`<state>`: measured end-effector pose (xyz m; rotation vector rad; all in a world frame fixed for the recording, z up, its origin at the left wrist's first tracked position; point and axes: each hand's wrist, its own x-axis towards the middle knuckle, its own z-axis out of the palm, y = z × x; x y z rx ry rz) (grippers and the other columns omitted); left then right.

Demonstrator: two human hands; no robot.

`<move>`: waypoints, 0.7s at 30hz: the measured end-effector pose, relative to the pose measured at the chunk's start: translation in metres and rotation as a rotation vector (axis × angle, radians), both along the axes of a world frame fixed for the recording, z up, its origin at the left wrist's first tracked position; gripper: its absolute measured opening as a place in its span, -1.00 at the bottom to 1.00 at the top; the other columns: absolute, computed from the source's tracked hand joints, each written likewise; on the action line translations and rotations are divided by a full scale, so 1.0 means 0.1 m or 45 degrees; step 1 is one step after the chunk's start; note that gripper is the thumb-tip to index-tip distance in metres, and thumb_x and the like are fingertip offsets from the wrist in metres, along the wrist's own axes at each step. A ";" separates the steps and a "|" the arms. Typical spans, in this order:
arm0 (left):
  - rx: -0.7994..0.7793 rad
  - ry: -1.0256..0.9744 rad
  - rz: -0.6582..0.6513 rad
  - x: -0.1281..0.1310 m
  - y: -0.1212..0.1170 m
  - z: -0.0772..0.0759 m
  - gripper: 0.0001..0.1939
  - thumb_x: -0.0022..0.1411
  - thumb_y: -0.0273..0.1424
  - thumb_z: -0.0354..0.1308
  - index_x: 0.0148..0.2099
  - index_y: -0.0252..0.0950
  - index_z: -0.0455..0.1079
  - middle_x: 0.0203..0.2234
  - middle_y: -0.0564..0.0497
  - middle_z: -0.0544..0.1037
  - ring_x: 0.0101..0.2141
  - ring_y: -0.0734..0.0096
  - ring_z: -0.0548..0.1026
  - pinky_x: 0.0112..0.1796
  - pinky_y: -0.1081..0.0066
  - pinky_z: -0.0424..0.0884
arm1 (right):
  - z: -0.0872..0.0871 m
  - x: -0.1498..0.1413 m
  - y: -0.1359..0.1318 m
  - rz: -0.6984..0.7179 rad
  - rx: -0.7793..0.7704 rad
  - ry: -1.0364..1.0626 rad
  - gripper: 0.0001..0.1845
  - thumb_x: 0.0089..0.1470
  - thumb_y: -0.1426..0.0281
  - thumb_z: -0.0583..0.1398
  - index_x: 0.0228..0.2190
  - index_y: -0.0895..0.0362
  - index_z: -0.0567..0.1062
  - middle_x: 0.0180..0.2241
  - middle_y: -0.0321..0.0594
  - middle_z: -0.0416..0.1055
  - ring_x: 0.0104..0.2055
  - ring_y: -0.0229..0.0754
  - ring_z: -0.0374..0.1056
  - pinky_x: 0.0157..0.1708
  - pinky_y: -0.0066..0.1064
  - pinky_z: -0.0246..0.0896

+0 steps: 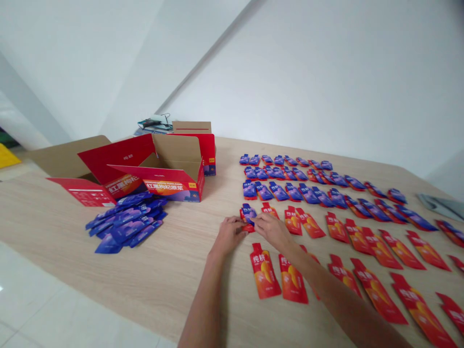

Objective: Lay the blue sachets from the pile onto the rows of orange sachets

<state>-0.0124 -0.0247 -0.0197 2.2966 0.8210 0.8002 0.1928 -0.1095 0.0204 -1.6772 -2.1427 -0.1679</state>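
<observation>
A small blue-purple pouch (248, 211) lies over a red pouch (248, 228) at the left end of a row. My left hand (231, 235) grips its left side, fingers bent at the edge. From the right, my right hand (271, 231) pinches the same blue pouch by its right edge. Just behind my right hand a red pouch (269, 209) is partly hidden. Nearer to me lie a red pouch with an orange print (266, 273) and another red pouch (293, 280), both flat, partly under my right forearm.
Blue pouches are heaped (126, 222) on the left. Behind them stand open red cartons (174, 186). Several rows of blue-on-red pairs (279, 191) fill the far right, with rows of red pouches (384, 249) nearer. Dark cabled gear (154, 123) sits at the back.
</observation>
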 end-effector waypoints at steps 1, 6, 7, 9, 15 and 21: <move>0.015 0.007 -0.004 0.01 0.00 -0.01 -0.77 0.21 -0.43 0.40 -0.07 -0.12 0.63 -0.09 -0.05 0.61 -0.06 0.16 0.50 0.01 0.21 0.33 | 0.00 -0.01 0.00 0.013 -0.017 -0.025 -0.63 0.27 0.47 0.25 0.07 -0.01 0.60 -0.09 -0.14 0.57 -0.07 -0.14 0.48 -0.09 -0.34 0.45; 0.016 -0.028 -0.019 0.03 0.01 -0.01 -0.88 0.24 -0.48 0.37 -0.17 -0.16 0.62 -0.07 -0.04 0.62 -0.06 0.19 0.52 0.01 0.22 0.32 | 0.02 -0.08 0.01 0.036 -0.094 -0.053 -0.64 0.30 0.44 0.22 0.09 0.01 0.59 -0.06 -0.11 0.55 -0.04 -0.09 0.45 -0.03 -0.28 0.40; 0.000 -0.051 -0.027 0.04 0.01 0.00 -0.89 0.23 -0.49 0.38 -0.21 -0.18 0.61 -0.09 -0.04 0.62 -0.07 0.19 0.53 0.01 0.22 0.31 | 0.03 -0.09 0.01 0.039 -0.110 -0.048 -0.64 0.31 0.43 0.21 0.10 0.01 0.58 -0.06 -0.11 0.55 -0.02 -0.09 0.44 -0.01 -0.27 0.39; -0.043 -0.101 -0.033 0.04 0.01 0.01 -0.88 0.20 -0.53 0.39 -0.31 -0.22 0.56 -0.16 -0.03 0.64 -0.12 0.21 0.54 -0.02 0.23 0.31 | 0.06 -0.11 0.03 0.037 -0.147 -0.043 -0.64 0.32 0.42 0.19 0.10 0.01 0.59 -0.05 -0.11 0.54 0.00 -0.08 0.42 0.04 -0.25 0.37; -0.121 -0.145 0.004 0.06 0.01 0.03 -0.76 0.14 -0.57 0.42 -0.43 -0.26 0.44 -0.37 0.02 0.61 -0.28 0.25 0.52 -0.10 0.28 0.32 | 0.12 -0.15 0.06 -0.050 -0.224 -0.077 -0.62 0.31 0.45 0.16 0.09 0.01 0.60 -0.09 -0.08 0.52 -0.02 -0.05 0.41 0.02 -0.25 0.36; -0.137 -0.142 0.017 0.06 0.01 0.03 -0.76 0.14 -0.52 0.45 -0.43 -0.25 0.43 -0.36 0.01 0.61 -0.29 0.26 0.52 -0.06 0.27 0.31 | 0.15 -0.21 0.07 -0.148 -0.287 -0.140 -0.59 0.27 0.47 0.18 0.10 -0.01 0.59 -0.13 -0.06 0.48 -0.05 -0.03 0.40 -0.07 -0.27 0.37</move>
